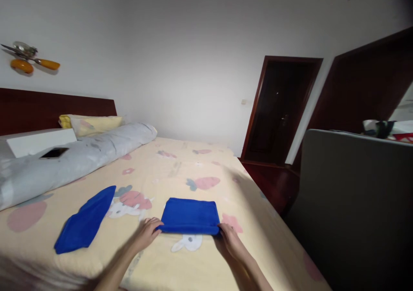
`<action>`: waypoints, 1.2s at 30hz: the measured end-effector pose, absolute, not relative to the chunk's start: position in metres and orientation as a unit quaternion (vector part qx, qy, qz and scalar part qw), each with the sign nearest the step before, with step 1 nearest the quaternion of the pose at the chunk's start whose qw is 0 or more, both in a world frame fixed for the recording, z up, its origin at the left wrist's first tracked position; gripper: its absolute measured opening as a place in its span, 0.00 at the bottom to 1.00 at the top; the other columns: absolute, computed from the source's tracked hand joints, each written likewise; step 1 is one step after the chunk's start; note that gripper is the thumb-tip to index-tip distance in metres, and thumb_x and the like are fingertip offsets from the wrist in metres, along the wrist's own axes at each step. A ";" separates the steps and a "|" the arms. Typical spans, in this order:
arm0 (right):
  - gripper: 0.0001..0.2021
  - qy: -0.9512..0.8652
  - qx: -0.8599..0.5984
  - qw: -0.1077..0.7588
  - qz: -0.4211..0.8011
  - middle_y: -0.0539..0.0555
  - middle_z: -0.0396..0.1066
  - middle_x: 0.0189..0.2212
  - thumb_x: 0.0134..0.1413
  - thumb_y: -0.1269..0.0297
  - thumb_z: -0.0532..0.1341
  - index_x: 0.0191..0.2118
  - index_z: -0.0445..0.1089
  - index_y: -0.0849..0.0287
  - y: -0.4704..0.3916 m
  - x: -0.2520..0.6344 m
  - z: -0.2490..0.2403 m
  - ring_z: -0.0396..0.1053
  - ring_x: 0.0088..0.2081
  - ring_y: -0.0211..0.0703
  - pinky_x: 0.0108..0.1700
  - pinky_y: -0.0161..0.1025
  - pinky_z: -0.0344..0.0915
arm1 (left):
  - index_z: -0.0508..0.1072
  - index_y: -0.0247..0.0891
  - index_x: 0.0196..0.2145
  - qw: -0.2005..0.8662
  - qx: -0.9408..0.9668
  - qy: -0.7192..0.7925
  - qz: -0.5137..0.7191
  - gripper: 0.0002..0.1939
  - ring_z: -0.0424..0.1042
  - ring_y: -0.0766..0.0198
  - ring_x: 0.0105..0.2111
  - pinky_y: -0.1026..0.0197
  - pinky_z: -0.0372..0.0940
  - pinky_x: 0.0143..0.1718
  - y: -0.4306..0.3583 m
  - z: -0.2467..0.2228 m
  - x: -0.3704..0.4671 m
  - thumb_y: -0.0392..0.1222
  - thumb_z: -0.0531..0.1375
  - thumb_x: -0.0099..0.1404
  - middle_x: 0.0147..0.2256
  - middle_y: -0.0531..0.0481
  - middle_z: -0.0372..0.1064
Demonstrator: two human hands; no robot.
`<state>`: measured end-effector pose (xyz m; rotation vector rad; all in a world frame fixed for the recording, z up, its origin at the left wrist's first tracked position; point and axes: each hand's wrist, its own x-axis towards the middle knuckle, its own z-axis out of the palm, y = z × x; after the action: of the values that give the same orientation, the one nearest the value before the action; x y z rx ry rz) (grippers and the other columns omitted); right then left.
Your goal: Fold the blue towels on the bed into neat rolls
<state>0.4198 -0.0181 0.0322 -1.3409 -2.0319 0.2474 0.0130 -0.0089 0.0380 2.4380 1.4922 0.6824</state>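
A blue cloth (191,213), folded into a flat rectangle, lies on the bed in front of me, with a rolled or folded edge on the side nearest me. My left hand (150,231) pinches the near left corner of that edge. At the near right corner, the fingers of my right hand (229,236) are closed on the same edge. Off to the left, a second blue cloth (85,222) lies loosely folded, touched by neither hand.
The bed wears a cream sheet (180,164) with strawberries and rabbits. A grey rolled quilt (97,155) carries a phone (54,153) and borders a white box (41,141). A pillow (93,125) rests by the headboard (58,108). A dark panel (351,205) stands right.
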 end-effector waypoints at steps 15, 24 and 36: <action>0.15 -0.738 -0.579 0.347 0.035 0.61 0.72 0.39 0.59 0.69 0.49 0.43 0.71 0.59 0.010 0.411 0.022 0.68 0.43 0.54 0.49 0.49 0.62 | 0.70 0.40 0.49 0.059 0.738 0.650 0.170 0.19 0.65 0.53 0.54 0.47 0.55 0.56 0.003 0.039 0.045 0.33 0.49 0.63 0.51 0.42 0.71; 0.27 -0.858 -0.437 0.270 -0.025 0.59 0.54 0.65 0.62 0.70 0.47 0.66 0.53 0.59 -0.001 0.322 0.010 0.52 0.65 0.50 0.63 0.52 0.54 | 0.47 0.37 0.68 -0.054 0.864 0.477 0.151 0.34 0.43 0.61 0.68 0.51 0.45 0.66 -0.009 0.014 0.131 0.29 0.44 0.64 0.68 0.47 0.45; 0.25 -0.837 -0.496 0.228 -0.037 0.58 0.59 0.63 0.62 0.66 0.50 0.65 0.57 0.52 0.000 0.399 0.001 0.56 0.64 0.52 0.61 0.55 0.55 | 0.47 0.49 0.68 -0.054 0.851 0.503 0.144 0.31 0.50 0.60 0.66 0.49 0.49 0.63 -0.006 0.006 0.052 0.40 0.48 0.69 0.67 0.50 0.48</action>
<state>0.3991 -0.0004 0.0013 -1.3646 -2.3055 -0.1029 0.0515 -0.0061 0.0062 2.7689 1.6357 0.4697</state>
